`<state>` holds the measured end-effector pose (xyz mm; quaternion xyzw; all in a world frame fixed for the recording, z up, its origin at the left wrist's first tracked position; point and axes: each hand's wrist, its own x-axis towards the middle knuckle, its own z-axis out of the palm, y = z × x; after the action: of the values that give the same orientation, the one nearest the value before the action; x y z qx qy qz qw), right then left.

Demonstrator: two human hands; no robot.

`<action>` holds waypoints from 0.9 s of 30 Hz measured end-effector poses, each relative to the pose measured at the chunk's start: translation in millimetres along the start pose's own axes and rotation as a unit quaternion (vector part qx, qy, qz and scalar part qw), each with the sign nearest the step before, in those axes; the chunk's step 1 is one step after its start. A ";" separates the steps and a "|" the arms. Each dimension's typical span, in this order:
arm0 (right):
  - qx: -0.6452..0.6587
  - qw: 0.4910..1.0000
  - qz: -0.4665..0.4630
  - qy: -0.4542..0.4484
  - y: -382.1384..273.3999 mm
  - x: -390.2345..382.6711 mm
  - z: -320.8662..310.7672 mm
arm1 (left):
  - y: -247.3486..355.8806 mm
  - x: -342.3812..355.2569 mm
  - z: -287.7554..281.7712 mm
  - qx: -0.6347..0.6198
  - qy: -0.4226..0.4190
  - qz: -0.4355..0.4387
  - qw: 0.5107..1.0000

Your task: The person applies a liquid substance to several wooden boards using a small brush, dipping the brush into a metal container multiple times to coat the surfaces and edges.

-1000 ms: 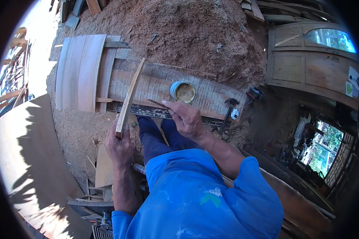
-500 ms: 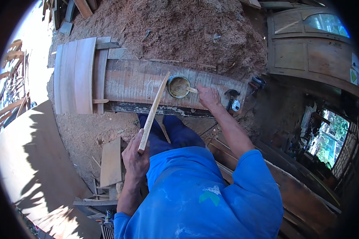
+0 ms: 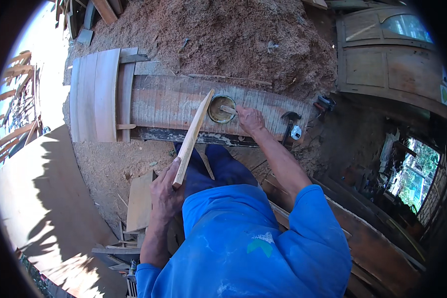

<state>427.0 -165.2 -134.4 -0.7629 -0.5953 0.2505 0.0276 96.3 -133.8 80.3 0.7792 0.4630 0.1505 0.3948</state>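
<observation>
My left hand is closed round the near end of a long pale wooden strip, which slants up and away to a tapered tip beside a round can. That open can stands on the workbench and holds a brownish paste or liquid. My right hand, at the can's right rim, pinches a short flat wooden stick. The stick's far end reaches into the can, over or in the brownish stuff; how deep I cannot tell.
A hammer and a small white item lie at the bench's right end. Wide boards cover its left end. A shavings heap rises behind. Stacked planks lie at right; a large sheet leans at left.
My right hand has shifted left toward the can, and the stick now reaches further over its middle. My left hand and the wooden strip have hardly moved.
</observation>
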 end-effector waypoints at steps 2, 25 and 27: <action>0.017 1.000 -0.009 0.001 0.1 1.9 0.1 | 1.8 1.5 1.6 0.002 0.000 0.010 1.000; 0.053 0.999 0.008 -0.007 -4.4 -24.3 -30.9 | 21.1 15.0 0.0 0.017 0.028 -0.064 0.997; 0.004 0.999 0.010 -0.031 -3.3 -19.7 -27.7 | 21.6 16.2 0.6 0.018 0.025 -0.061 0.998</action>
<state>432.3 -175.2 -102.2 -0.7607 -0.5870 0.2768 0.0095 118.2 -126.1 94.2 0.7526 0.5215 0.1375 0.3778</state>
